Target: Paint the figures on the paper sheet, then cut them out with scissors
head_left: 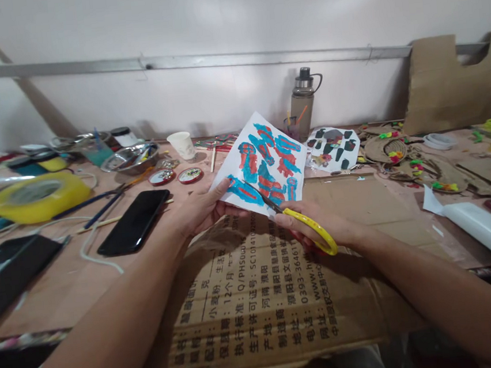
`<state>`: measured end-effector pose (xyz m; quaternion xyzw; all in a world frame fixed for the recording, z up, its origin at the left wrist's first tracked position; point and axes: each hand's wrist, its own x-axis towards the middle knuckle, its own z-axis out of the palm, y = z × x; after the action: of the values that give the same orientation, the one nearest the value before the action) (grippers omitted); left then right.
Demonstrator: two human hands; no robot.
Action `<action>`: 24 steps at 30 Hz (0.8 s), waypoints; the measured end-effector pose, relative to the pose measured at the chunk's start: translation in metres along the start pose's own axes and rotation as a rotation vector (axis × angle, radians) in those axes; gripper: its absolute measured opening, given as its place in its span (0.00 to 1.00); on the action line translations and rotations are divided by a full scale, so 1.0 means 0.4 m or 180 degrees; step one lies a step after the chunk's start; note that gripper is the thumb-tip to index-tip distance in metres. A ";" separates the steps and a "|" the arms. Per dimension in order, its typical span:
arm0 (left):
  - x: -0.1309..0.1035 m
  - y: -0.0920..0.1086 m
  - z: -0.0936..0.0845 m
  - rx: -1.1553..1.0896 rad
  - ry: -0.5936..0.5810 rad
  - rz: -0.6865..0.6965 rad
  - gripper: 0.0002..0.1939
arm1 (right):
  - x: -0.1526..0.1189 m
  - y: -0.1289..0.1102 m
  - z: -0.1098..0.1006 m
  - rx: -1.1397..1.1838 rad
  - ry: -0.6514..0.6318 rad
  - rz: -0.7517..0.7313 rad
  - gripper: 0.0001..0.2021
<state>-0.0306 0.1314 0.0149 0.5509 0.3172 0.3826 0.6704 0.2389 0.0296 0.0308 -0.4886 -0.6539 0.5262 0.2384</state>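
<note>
I sit over a bench, and across its near side lies a big printed cardboard sheet, under my hands. Above the sheet, at the centre of my view, is the painted paper, white with blue and orange-red patches, tilted up in the air. My left hand pinches it by its lower left part, thumb on top. My right hand is closed round the yellow handle of the scissors, whose blades lie at the paper's lower edge; I cannot tell how far they are parted.

Taking the paper as the clock's centre, a drinking bottle stands at one o'clock, greyish and capped, its contents unclear. At nine o'clock is a wide roll of yellow tape. The metal bowl, towards ten, holds a jumble with yellow and white bits in it. Just left of it, a clear cup has blue-green liquid inside. A white paper cup stands nearer, also towards ten, its inside hidden. Behind the bowl is a white jar, its black lid on. Smallest, at nine, two red-rimmed lids side by side hold small bits.
</note>
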 end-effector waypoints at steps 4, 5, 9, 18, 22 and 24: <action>-0.002 0.000 0.004 0.0049 -0.0019 0.0017 0.20 | -0.009 -0.026 -0.003 -0.0169 -0.0017 0.0073 0.22; -0.002 0.000 0.005 0.0067 -0.0032 0.0001 0.19 | -0.010 -0.029 -0.003 -0.0186 0.0010 0.0090 0.21; -0.003 -0.004 0.007 0.0150 -0.0062 -0.0014 0.19 | -0.009 -0.021 0.002 -0.0028 -0.0001 -0.0004 0.23; -0.012 0.006 0.025 0.0192 -0.0137 -0.0091 0.17 | -0.006 -0.005 0.009 0.0214 0.0099 0.0110 0.23; -0.014 0.012 0.031 0.0148 -0.0162 -0.0084 0.16 | -0.006 -0.014 0.013 0.0082 0.0228 0.0212 0.24; -0.016 0.016 0.034 0.0158 -0.0178 -0.0126 0.17 | -0.010 -0.022 0.016 0.0026 0.0276 0.0246 0.24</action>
<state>-0.0232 0.1197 0.0238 0.5715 0.3185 0.3457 0.6727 0.2318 0.0236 0.0374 -0.5348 -0.6215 0.5160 0.2480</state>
